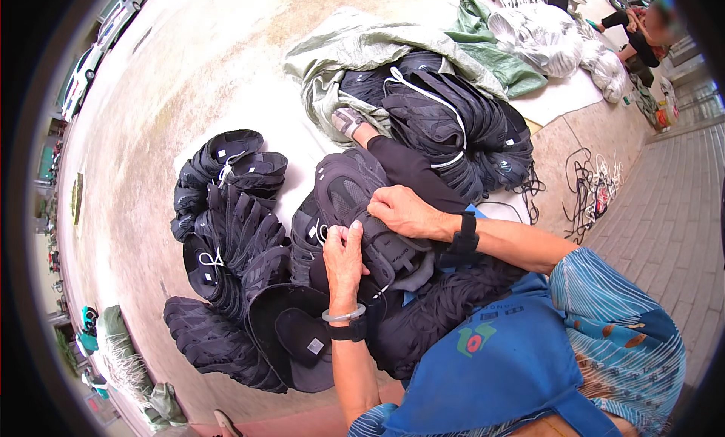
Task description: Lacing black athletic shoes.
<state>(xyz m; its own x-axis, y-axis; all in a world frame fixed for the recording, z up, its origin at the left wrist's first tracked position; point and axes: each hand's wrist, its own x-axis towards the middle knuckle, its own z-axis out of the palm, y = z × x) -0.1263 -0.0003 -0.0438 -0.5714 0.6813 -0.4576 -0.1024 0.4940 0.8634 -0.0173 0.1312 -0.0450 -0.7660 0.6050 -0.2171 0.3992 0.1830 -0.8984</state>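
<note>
A black shoe upper (343, 182) with mesh panels lies across my lap, among others bundled together. My left hand (344, 262) is at its near left edge, thumb and forefinger drawn together. Over the upper's right side, my right hand (408, 211) is closed in a pinch. Whatever either set of fingertips grips is too small to make out. Below my hands a dark upper with a moulded part (389, 250) faces up, a short white cord end (384, 290) beside it.
Stacked black uppers (226, 226) curve along my left, some tied with white cord. A large tied bundle (461, 127) rests ahead, partly under a grey-green woven sheet (332, 52). Loose dark cords (581, 188) lie at right. Another person (642, 41) sits at far right.
</note>
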